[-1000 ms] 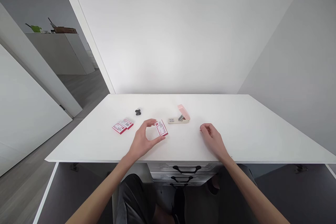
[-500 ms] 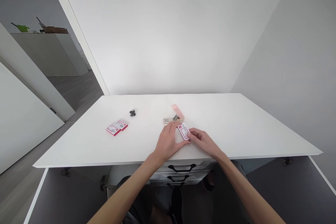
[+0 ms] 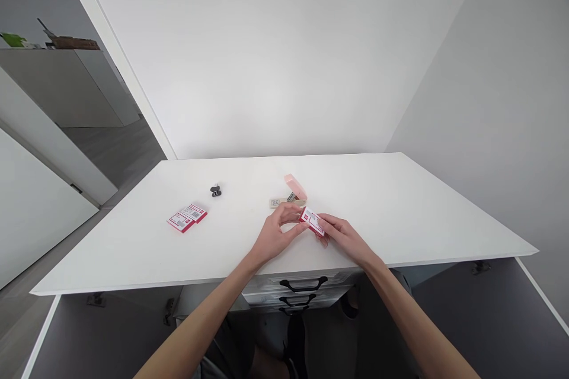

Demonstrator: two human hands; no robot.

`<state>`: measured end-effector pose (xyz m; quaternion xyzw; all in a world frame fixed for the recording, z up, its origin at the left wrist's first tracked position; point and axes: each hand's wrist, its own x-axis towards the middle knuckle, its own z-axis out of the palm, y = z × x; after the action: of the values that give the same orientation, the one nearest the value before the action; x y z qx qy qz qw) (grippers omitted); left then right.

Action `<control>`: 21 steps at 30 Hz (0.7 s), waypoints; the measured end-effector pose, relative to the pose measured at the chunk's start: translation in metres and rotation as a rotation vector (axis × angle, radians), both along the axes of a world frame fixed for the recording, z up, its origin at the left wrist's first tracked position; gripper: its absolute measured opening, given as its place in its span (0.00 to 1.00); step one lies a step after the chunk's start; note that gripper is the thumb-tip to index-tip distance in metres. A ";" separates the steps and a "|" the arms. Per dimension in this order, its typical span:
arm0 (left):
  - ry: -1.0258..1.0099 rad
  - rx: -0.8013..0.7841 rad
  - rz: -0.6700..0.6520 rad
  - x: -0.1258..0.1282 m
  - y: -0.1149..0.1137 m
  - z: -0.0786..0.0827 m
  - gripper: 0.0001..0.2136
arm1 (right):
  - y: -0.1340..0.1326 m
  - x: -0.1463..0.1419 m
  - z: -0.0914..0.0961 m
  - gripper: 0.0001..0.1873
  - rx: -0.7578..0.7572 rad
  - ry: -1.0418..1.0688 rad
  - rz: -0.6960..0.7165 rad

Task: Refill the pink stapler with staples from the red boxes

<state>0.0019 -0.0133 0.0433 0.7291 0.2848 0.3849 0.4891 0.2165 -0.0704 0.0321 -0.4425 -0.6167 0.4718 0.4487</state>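
Note:
A small red-and-white staple box [image 3: 313, 221] is held tilted above the table, its printed label facing up. My left hand [image 3: 274, 233] grips its left end between thumb and fingers. At the other end, my right hand [image 3: 345, 239] has its thumb on top and fingers curled underneath. Just beyond my left fingertips lies a stapler [image 3: 297, 188] with a pink top arm swung up from its cream base; the base is partly hidden by the fingers.
Two similar red-and-white boxes [image 3: 181, 222] lie touching on the left of the white tabletop [image 3: 249, 254]. Behind them stands a small black object [image 3: 216, 190], perhaps a staple remover. Drawers with black handles [image 3: 303, 283] sit under the front edge.
The box has been turned flatter and now shows its red side edge. My right fingers have moved beneath it. The whole view has shifted slightly; the stapler stays put.

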 end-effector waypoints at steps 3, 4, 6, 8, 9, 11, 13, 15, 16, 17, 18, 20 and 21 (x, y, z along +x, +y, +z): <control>-0.012 -0.016 -0.034 0.003 0.003 -0.003 0.14 | 0.001 0.001 -0.002 0.26 -0.027 0.030 -0.011; -0.022 -0.025 -0.045 0.005 0.004 -0.004 0.14 | 0.002 0.002 -0.003 0.27 -0.034 0.036 -0.016; -0.041 -0.038 -0.062 0.007 0.007 -0.005 0.14 | 0.003 0.002 -0.005 0.27 -0.040 0.037 -0.025; -0.052 -0.032 -0.055 0.009 0.010 -0.007 0.14 | 0.003 0.001 -0.006 0.28 -0.045 0.024 -0.037; -0.056 -0.027 -0.039 0.009 0.012 -0.008 0.14 | 0.003 0.000 -0.006 0.28 -0.046 0.014 -0.049; -0.070 -0.028 0.019 0.009 0.015 -0.010 0.14 | 0.003 -0.002 -0.007 0.29 -0.045 -0.013 -0.080; -0.096 -0.053 0.103 0.007 0.019 -0.011 0.14 | 0.004 -0.004 -0.008 0.29 -0.040 -0.041 -0.099; -0.119 -0.100 0.189 0.005 0.023 -0.012 0.16 | 0.004 -0.005 -0.008 0.29 -0.034 -0.064 -0.102; -0.126 -0.127 0.219 0.004 0.024 -0.013 0.16 | 0.004 -0.005 -0.009 0.28 -0.034 -0.077 -0.101; -0.130 -0.149 0.239 0.003 0.025 -0.013 0.17 | 0.004 -0.005 -0.010 0.27 -0.035 -0.089 -0.100; -0.132 -0.164 0.250 0.003 0.026 -0.013 0.17 | 0.004 -0.005 -0.011 0.27 -0.038 -0.100 -0.097; -0.135 -0.169 0.258 0.003 0.026 -0.014 0.17 | 0.004 -0.004 -0.012 0.25 -0.046 -0.117 -0.091; -0.139 -0.164 0.259 0.003 0.026 -0.015 0.17 | 0.004 -0.004 -0.013 0.24 -0.051 -0.124 -0.087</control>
<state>0.0049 0.0129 0.0285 0.6157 0.3724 0.4695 0.5116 0.2125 -0.0664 0.0192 -0.5085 -0.6111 0.4392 0.4183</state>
